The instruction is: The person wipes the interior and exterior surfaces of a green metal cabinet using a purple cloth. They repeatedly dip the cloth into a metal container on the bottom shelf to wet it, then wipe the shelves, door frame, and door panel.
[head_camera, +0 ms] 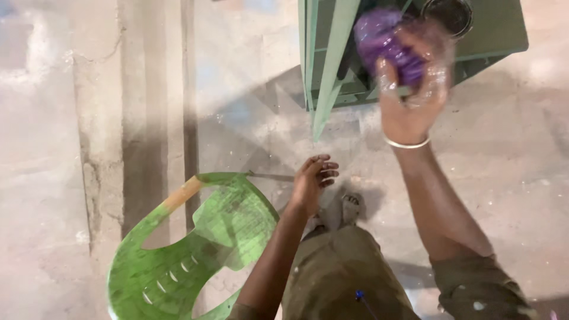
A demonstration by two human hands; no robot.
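Two hands: right hand [411,109] fingers clutching purple bag [388,44], left hand [312,181] fingers loosely curled, empty.

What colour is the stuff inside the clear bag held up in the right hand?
Purple, inside the clear plastic bag held by the right hand; head view, though blurred.

Right hand [411,98] raised, fingers curled in a grasp; left hand [313,181] lowered, fingers loosely bent, empty.

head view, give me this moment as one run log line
right hand: raised, holds purple bundle in clear plastic | left hand: empty, hanging low beside green plastic chair | green metal frame ahead | concrete floor
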